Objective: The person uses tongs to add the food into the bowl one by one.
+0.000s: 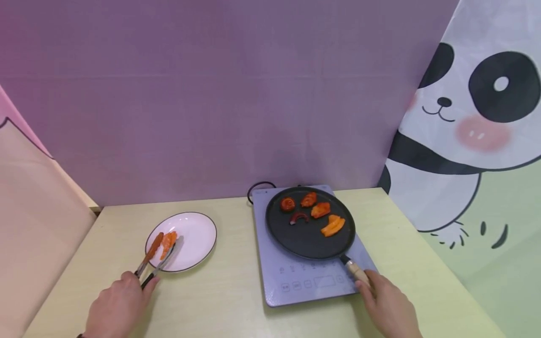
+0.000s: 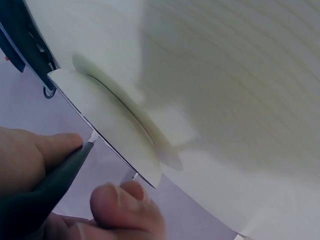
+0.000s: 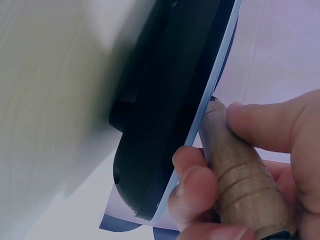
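Note:
My left hand grips a pair of tongs at their dark handles. The tong tips reach over a white plate with a dark rim, one on each side of an orange piece of food. In the left wrist view, thumb and fingers hold the tongs' dark handle below the plate's edge. My right hand is wrapped round the wooden handle of a flat black frying pan. Several food pieces lie in the pan, among them orange strips, a round red piece and a dark red curved piece.
Under the pan stands a flat grey induction cooker, its touch controls facing me and a black cord at its back. The pale wooden table ends at a purple cloth backdrop. A panda-printed cloth hangs at the right.

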A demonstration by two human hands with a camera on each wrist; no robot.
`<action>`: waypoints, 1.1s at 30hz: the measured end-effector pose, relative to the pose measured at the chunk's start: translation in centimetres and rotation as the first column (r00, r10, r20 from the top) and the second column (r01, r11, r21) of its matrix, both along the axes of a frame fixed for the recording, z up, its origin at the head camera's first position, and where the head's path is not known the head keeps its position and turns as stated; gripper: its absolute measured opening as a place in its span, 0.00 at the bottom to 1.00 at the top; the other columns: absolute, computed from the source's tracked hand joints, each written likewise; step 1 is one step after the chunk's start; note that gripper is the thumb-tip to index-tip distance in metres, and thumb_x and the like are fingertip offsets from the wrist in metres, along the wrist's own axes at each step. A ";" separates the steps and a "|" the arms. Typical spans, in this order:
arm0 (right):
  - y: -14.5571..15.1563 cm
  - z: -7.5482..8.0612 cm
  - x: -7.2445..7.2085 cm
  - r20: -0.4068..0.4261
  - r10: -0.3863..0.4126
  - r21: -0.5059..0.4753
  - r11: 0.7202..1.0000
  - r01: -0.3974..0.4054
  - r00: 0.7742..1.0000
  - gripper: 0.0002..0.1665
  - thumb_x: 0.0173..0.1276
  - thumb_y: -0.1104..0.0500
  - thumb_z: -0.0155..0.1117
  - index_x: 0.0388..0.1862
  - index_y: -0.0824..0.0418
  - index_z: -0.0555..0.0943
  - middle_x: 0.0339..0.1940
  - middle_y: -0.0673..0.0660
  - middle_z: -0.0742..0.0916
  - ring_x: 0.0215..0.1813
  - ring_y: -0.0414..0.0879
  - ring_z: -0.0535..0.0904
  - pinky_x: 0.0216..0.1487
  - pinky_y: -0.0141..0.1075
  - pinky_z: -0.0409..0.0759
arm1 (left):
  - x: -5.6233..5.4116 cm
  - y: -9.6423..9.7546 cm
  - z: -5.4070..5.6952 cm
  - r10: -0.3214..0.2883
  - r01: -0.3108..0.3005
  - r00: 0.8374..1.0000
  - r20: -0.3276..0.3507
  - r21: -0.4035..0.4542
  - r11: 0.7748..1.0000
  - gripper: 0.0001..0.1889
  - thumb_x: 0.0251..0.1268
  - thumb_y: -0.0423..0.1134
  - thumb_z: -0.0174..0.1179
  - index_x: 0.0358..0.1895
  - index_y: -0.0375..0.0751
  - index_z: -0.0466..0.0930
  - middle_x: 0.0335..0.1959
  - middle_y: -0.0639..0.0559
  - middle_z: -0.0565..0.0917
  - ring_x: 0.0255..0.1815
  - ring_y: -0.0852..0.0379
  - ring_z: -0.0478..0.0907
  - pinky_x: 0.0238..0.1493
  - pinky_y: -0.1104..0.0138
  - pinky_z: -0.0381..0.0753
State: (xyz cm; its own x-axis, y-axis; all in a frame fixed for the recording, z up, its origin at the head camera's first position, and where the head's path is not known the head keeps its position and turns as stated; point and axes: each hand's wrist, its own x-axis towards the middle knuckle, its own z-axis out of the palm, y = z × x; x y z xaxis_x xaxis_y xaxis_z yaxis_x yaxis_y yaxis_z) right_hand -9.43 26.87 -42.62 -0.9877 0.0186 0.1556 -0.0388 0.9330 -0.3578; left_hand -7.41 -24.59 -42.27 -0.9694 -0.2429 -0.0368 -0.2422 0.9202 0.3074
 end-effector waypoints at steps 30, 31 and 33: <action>0.0 -0.1 0.1 -0.027 0.007 0.000 1.000 -0.007 1.000 0.10 0.68 0.51 0.62 0.41 0.56 0.77 0.23 0.48 0.75 0.23 0.44 0.68 0.22 0.41 0.66 | -1.9 -1.3 0.1 -0.121 0.118 0.991 -0.056 -0.052 0.992 0.21 0.68 0.47 0.57 0.30 0.28 0.67 0.16 0.43 0.71 0.14 0.46 0.71 0.14 0.55 0.66; 0.0 -0.1 0.1 -0.024 0.007 0.001 1.000 -0.007 1.000 0.11 0.68 0.51 0.62 0.41 0.56 0.77 0.23 0.49 0.76 0.23 0.44 0.69 0.22 0.41 0.66 | -2.0 -1.3 0.1 -0.120 0.117 0.991 -0.056 -0.055 0.992 0.21 0.67 0.47 0.57 0.30 0.28 0.67 0.16 0.43 0.71 0.15 0.46 0.71 0.14 0.55 0.66; 0.0 -0.1 0.1 -0.013 0.004 0.006 1.000 -0.004 1.000 0.11 0.68 0.51 0.62 0.42 0.57 0.78 0.23 0.49 0.76 0.23 0.44 0.69 0.23 0.41 0.66 | -2.2 -1.2 0.2 -0.117 0.115 0.992 -0.047 -0.055 0.992 0.22 0.67 0.47 0.57 0.30 0.28 0.68 0.16 0.42 0.71 0.15 0.45 0.72 0.14 0.54 0.67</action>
